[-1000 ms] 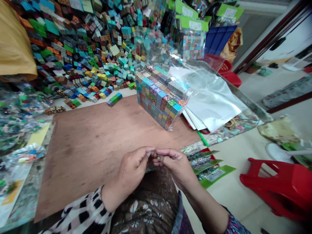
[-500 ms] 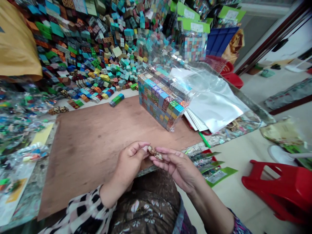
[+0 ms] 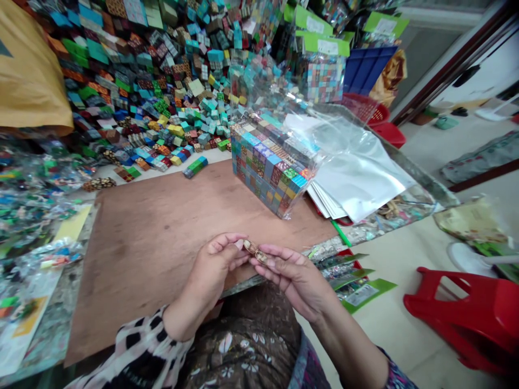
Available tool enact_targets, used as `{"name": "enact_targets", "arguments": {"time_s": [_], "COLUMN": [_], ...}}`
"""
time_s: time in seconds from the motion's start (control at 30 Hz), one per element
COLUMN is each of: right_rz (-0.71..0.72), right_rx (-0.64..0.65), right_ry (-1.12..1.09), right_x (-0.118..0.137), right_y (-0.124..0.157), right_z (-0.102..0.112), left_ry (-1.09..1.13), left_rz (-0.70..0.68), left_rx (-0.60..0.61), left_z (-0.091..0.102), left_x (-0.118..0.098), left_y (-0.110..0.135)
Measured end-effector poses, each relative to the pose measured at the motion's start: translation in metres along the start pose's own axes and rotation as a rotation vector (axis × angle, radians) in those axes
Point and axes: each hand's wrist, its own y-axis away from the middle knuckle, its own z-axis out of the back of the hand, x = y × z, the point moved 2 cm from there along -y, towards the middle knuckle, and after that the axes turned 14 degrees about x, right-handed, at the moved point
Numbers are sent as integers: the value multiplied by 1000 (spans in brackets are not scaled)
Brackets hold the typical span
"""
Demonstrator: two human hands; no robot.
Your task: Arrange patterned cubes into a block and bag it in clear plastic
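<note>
Close to the board's front edge, my left hand and my right hand meet over a small brown peanut shell. It is split into two halves that still lie end to end. My left thumb and fingers pinch one half, and the other half sits between my right thumb and fingers. The pale inside of the shell faces up. Whether a nut is still in it is too small to tell. Beyond my hands stands a clear bag of patterned cubes on the brown board.
A large heap of coloured cubes covers the back of the table. One short block row lies on the board's far edge. Silvery plastic bags are stacked on the right, near a red stool. Small bagged parts lie left.
The shell halves have tilted and shifted slightly left, opening their insides more to view. My left hand has moved a little to the left. The bag and cubes stay put.
</note>
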Motion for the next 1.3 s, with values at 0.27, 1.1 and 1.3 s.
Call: {"name": "enact_targets", "arguments": {"time_s": [0.27,1.1,1.3], "right_rz": [96,294,350], "right_rx": [-63,-188,-145], "right_ry": [111,998,1092], "right_x": [-4,-1,1], "right_y": [-2,6,5], "right_z": [5,15,10], "left_ry": [39,-145,-180], "left_rz": [102,9,-14], "left_rx": [-12,27,68], "left_z": [-5,-21,-22], "left_x": [0,8,10], "left_y": [2,10,12]}}
